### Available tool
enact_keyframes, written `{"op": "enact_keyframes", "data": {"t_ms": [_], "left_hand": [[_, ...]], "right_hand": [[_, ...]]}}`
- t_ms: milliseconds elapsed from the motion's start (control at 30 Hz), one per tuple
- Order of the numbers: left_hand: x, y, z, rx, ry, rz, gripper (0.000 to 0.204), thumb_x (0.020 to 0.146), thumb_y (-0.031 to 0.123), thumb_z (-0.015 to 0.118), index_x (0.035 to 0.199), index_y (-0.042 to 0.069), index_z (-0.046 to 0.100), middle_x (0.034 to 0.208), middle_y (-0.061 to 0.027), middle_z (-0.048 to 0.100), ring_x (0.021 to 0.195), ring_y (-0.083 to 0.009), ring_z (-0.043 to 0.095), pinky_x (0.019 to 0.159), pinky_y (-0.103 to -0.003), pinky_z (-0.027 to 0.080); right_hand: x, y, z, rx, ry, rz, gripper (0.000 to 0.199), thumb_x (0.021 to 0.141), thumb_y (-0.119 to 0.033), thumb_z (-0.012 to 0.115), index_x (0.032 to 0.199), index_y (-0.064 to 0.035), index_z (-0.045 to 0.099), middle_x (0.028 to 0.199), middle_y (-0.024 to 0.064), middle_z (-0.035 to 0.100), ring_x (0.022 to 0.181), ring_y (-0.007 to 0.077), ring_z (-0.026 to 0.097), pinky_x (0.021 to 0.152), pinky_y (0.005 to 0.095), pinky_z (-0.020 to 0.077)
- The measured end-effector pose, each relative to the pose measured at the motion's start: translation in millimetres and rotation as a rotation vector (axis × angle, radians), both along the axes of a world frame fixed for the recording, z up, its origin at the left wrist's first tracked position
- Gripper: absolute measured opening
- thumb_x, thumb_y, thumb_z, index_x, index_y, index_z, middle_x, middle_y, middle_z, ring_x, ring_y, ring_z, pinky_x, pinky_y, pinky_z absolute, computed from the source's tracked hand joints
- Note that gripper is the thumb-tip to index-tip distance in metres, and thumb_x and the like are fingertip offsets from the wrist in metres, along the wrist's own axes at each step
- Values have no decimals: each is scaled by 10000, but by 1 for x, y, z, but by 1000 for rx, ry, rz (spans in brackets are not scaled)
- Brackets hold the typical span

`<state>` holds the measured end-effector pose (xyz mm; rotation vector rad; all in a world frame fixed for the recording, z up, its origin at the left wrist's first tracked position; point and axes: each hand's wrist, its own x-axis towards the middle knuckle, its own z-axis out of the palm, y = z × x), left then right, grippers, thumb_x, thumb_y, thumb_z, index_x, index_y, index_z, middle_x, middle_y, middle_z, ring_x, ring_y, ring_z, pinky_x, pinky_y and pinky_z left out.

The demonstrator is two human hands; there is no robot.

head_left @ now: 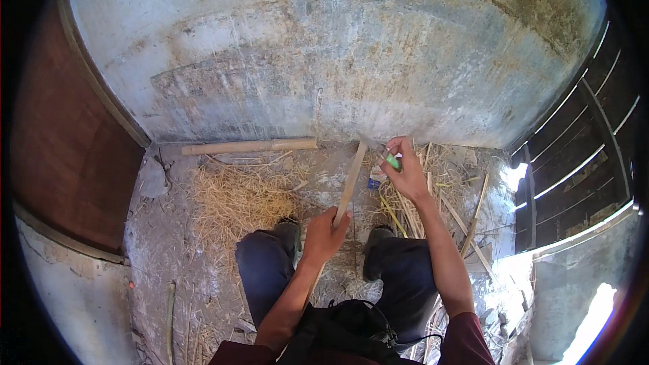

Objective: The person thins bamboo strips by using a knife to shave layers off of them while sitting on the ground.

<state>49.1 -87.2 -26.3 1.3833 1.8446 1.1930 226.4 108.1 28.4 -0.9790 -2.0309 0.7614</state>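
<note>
My left hand (326, 235) is wrapped round a long, flat bamboo strip (352, 181), which slants from my lap up toward the wall. In my right hand (407, 174) is a knife with a green handle (393, 161). Its blade, blurred, points left and meets or nearly meets the strip's far end; I cannot tell whether they touch. Below the knife, a small blue object (373, 183) lies on the floor between my feet and the wall.
A bamboo pole (250, 147) lies along the foot of the stained wall (324, 47). Pale shavings (236, 199) are heaped to the left of my knees. Loose strips (476, 216) lie on the right, near a slatted wooden panel (574, 142). A brown door (74, 135) stands at left.
</note>
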Motion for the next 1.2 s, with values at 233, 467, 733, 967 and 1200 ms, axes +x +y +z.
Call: {"op": "enact_keyframes", "data": {"t_ms": [233,467,733,967,1200], "left_hand": [[1,2,-2,35,-19,3,350,1046,307,710,961,-32,701,664,-158,600,577,-217,546,582,-416,434],[1,1,2,58,-62,-3,318,1057,263,695,967,-42,687,690,-149,594,612,-193,537,597,-412,434],[0,2,-9,22,-206,-47,321,1066,273,659,943,-23,654,658,-183,647,576,-336,666,576,-455,476],[-4,-2,15,-56,-338,-95,287,1093,241,631,1004,-32,623,640,-107,653,557,-184,665,546,-361,492],[-1,0,7,40,-302,-69,281,1091,235,637,1008,-33,616,640,-111,657,570,-204,685,552,-373,496]], "right_hand": [[-4,-4,-3,-158,-105,203,336,990,-159,739,1220,-74,510,991,64,570,955,190,593,877,371,542],[-5,-4,-6,-175,-184,234,334,992,-209,759,1161,-66,509,1019,65,584,955,198,586,878,378,532],[-7,-6,-1,-125,-197,240,340,983,-222,780,1135,-60,523,969,68,602,895,194,599,833,371,518],[-9,-7,-3,-92,-159,253,371,970,-255,784,1144,-69,514,965,121,676,869,304,670,811,427,541],[-13,-12,-4,-71,-178,261,302,972,-189,797,1086,-39,561,911,63,631,836,170,614,765,352,520]]}}
